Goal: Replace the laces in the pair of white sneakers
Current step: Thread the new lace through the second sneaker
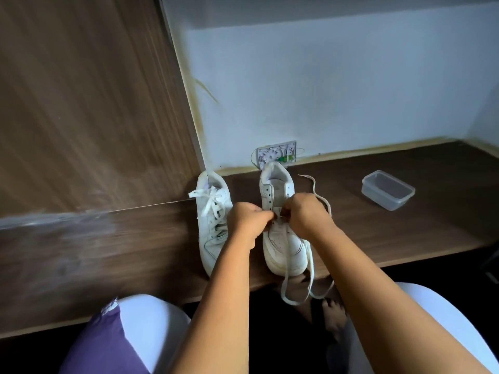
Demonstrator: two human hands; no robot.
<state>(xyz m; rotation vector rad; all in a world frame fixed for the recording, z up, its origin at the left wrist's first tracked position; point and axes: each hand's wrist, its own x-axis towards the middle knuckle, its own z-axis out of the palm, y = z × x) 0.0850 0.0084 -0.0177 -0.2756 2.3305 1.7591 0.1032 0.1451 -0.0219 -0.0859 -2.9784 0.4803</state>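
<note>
Both hands' grip, left hand (249,220) and right hand (303,214), pinches the lace (310,268) at the right sneaker (280,238); slack dangling off the bench (405,225) could snag, or an eyelet be skipped.

Your two forearms enter from the bottom of the frame bare, with no sleeves, watch or rings showing on your left hand (249,221) or your right hand (306,215). At lower left, a purple fabric garment (104,344) with a small patterned edge covers your lap, beside pale white-lavender cloth over your knees (151,325). Low in the centre, your bare foot (334,315) shows its toes.
</note>
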